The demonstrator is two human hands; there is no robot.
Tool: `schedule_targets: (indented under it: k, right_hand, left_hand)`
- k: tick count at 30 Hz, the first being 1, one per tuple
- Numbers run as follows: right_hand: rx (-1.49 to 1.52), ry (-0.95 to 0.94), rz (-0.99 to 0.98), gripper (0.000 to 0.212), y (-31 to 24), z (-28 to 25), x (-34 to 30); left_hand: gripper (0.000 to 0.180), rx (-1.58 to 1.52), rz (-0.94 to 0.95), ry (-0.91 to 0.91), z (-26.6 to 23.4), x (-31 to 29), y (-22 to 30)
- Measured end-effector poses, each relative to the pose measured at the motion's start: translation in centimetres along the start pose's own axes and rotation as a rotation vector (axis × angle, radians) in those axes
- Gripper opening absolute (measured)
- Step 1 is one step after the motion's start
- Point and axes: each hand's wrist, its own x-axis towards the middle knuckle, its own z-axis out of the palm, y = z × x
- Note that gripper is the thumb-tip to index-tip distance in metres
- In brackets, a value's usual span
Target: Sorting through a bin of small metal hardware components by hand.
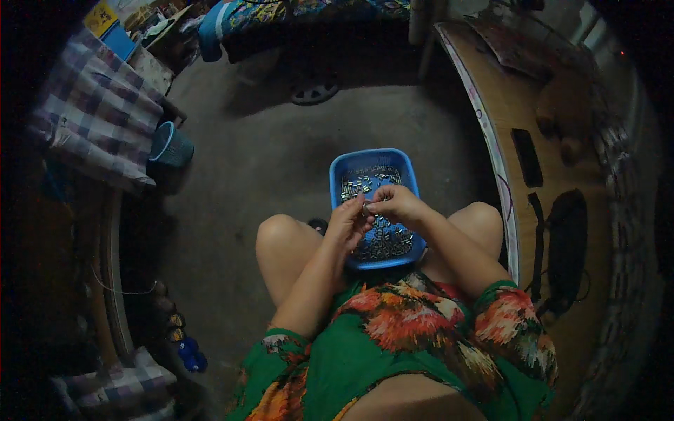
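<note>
A blue plastic basket (382, 265) with rounded corners rests at my knees. Many small shiny metal pieces (386, 245) lie scattered over its bottom, thickest at the near and far ends; they are too small to name. Above the basket, my left hand (347, 223) and my right hand (402, 206) meet fingertip to fingertip. Between them a small rounded silvery metal piece (366, 209) is pinched, partly hidden by the fingers. Both hands are closed, the left with its fingers curled and the right in a pinch.
On the right stands a long wooden surface (525, 224) with a dark phone-shaped object (526, 158) and a black bag (566, 245). A blue-green bin (170, 145) is beside a checked cloth (98, 105) at left. A dark round disc (314, 93) lies on the floor ahead.
</note>
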Motion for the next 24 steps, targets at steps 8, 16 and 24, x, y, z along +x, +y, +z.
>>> schedule_targets:
  k: [8,16,24]
  right_hand:
    - [0.028,-0.035,-0.047,0.021,-1.4,0.8,-0.9]
    - [0.024,0.058,-0.059,0.018,0.1,0.6,-0.2]
    - [0.330,-0.169,0.087,0.016,-0.5,1.0,-1.7]
  left_hand:
    - [0.032,-0.009,-0.126,-0.068,-0.5,0.1,0.2]
    - [0.024,0.048,-0.037,0.031,-0.7,0.3,-0.2]
    - [0.013,-0.008,0.059,0.058,-3.0,0.1,-1.1]
